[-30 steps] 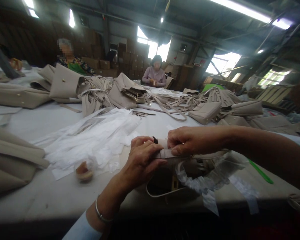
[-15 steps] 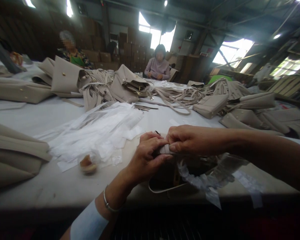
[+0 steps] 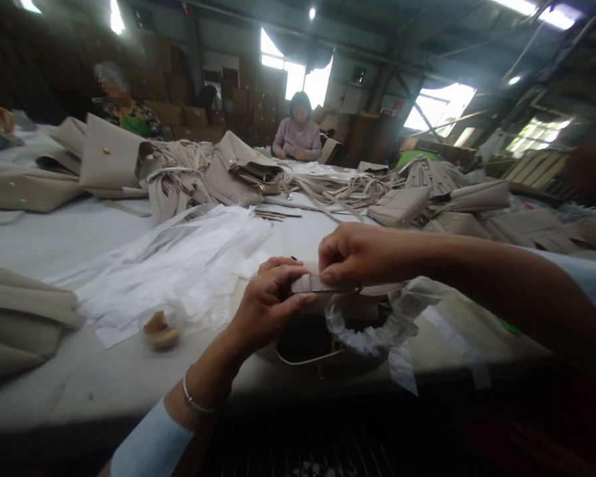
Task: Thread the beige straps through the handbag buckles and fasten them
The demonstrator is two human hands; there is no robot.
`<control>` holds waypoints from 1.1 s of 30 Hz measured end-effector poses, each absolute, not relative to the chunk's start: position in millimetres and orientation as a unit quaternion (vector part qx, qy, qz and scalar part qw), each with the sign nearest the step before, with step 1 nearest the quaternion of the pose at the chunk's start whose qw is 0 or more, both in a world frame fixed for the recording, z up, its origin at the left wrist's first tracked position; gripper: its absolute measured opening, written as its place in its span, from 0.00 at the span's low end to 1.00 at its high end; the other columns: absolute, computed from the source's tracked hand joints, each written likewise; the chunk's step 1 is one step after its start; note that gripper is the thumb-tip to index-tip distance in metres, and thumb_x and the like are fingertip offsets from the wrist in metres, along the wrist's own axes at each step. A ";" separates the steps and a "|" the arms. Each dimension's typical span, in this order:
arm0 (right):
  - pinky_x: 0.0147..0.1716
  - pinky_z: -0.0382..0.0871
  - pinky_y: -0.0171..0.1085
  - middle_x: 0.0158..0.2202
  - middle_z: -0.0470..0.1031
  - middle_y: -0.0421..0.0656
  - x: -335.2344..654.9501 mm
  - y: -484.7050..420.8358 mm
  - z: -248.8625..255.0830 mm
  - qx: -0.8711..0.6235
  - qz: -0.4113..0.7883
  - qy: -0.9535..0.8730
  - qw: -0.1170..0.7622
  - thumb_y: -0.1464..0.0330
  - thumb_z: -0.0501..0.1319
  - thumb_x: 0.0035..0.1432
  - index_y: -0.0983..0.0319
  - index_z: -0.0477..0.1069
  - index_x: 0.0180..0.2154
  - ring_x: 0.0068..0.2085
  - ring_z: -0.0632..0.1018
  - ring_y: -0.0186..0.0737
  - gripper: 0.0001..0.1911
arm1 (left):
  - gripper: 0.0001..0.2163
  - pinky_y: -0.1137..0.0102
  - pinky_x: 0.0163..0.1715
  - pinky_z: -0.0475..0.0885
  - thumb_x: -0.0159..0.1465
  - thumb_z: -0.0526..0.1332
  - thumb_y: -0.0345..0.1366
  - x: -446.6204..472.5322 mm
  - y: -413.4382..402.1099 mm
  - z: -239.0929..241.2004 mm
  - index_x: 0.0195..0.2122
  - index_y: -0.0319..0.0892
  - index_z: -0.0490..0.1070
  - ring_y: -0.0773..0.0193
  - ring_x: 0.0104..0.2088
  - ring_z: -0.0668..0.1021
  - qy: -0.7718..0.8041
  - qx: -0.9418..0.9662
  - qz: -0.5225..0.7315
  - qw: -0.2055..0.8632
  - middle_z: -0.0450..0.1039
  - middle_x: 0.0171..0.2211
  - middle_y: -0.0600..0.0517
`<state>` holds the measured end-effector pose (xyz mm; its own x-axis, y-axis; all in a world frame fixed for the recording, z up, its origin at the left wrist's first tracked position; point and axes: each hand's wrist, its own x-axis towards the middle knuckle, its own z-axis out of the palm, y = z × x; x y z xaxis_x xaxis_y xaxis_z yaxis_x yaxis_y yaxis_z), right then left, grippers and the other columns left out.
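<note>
Between my hands a beige strap (image 3: 314, 283) is stretched above an open beige handbag (image 3: 302, 361) at the table's front edge. My left hand (image 3: 271, 298) pinches the strap's left end by its loop, thumb below and fingers above. My right hand (image 3: 345, 255) is closed, with thumb and finger pressed on the strap just right of the loop. A crumpled clear plastic wrap (image 3: 372, 331) curls over the bag's opening, beneath my right forearm. The bag's inside is dark and hard to make out.
White plastic sheets (image 3: 169, 265) are heaped left of my hands, near a small brown-yellow object (image 3: 159, 331). Beige bags (image 3: 114, 159) and bundled straps (image 3: 173, 179) cover the table's far side. A folded beige piece (image 3: 20, 318) lies at left. Two people sit across the table.
The view has swung slightly right, so things appear further left. My right hand has risen a little and slid right along the strap, exposing more of it beside the left hand.
</note>
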<state>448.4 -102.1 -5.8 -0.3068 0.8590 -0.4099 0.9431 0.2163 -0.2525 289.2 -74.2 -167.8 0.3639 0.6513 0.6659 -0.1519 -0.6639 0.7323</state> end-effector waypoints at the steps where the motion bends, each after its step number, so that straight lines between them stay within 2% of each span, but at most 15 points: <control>1: 0.23 0.58 0.31 0.21 0.69 0.39 447.2 -101.2 -6.2 0.579 -0.242 0.772 0.094 0.70 0.58 0.50 0.65 0.72 0.28 0.25 0.69 0.32 0.06 | 0.12 0.59 0.50 0.66 0.56 0.67 0.37 289.5 -74.6 -167.6 0.41 0.39 0.74 0.55 0.48 0.71 0.172 0.737 0.535 0.376 0.72 0.42 0.43; 5: 0.20 0.54 0.32 0.20 0.65 0.38 439.7 -98.3 -11.1 0.587 -0.283 0.752 0.101 0.71 0.57 0.50 0.65 0.69 0.26 0.23 0.64 0.31 0.04 | 0.12 0.62 0.49 0.67 0.57 0.66 0.37 289.3 -77.3 -166.2 0.40 0.38 0.75 0.56 0.47 0.72 0.180 0.743 0.526 0.374 0.71 0.42 0.43; 9: 0.19 0.50 0.34 0.18 0.61 0.38 431.9 -99.5 -17.0 0.605 -0.263 0.746 0.090 0.74 0.58 0.48 0.65 0.68 0.23 0.21 0.61 0.30 0.04 | 0.11 0.62 0.49 0.66 0.57 0.66 0.36 287.4 -81.4 -162.8 0.41 0.39 0.75 0.56 0.46 0.72 0.182 0.760 0.523 0.340 0.72 0.41 0.45; 14: 0.22 0.55 0.31 0.21 0.65 0.37 438.4 -98.4 -9.5 0.593 -0.330 0.734 0.021 0.71 0.61 0.51 0.66 0.71 0.28 0.24 0.65 0.30 0.04 | 0.10 0.67 0.46 0.68 0.57 0.66 0.36 278.9 -84.7 -157.6 0.39 0.40 0.75 0.59 0.44 0.74 0.204 0.740 0.528 0.363 0.72 0.40 0.46; 19: 0.23 0.57 0.29 0.21 0.65 0.36 444.6 -99.2 3.1 0.612 -0.355 0.704 0.063 0.72 0.63 0.53 0.68 0.70 0.27 0.24 0.65 0.28 0.06 | 0.10 0.68 0.49 0.67 0.56 0.67 0.36 273.7 -83.8 -158.2 0.38 0.38 0.75 0.58 0.47 0.74 0.212 0.711 0.521 0.421 0.73 0.43 0.45; 26: 0.22 0.55 0.33 0.19 0.65 0.37 447.7 -102.8 0.1 0.602 -0.355 0.713 0.058 0.72 0.64 0.51 0.65 0.68 0.20 0.22 0.64 0.30 0.10 | 0.11 0.67 0.49 0.66 0.57 0.67 0.36 272.6 -84.1 -158.0 0.40 0.41 0.75 0.58 0.46 0.74 0.220 0.719 0.501 0.428 0.73 0.45 0.46; 33: 0.23 0.59 0.32 0.22 0.65 0.37 447.7 -104.1 -11.0 0.557 -0.401 0.727 0.028 0.71 0.60 0.50 0.64 0.67 0.27 0.24 0.66 0.32 0.03 | 0.11 0.68 0.45 0.68 0.56 0.67 0.36 276.4 -90.5 -150.2 0.40 0.40 0.75 0.59 0.44 0.74 0.203 0.730 0.493 0.428 0.73 0.42 0.46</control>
<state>447.7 -104.1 -11.0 -0.3782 0.7872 -0.4871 0.8320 0.0583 -0.5518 276.4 -90.5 -150.2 0.4319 0.7183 0.5454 -0.1257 -0.5509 0.8250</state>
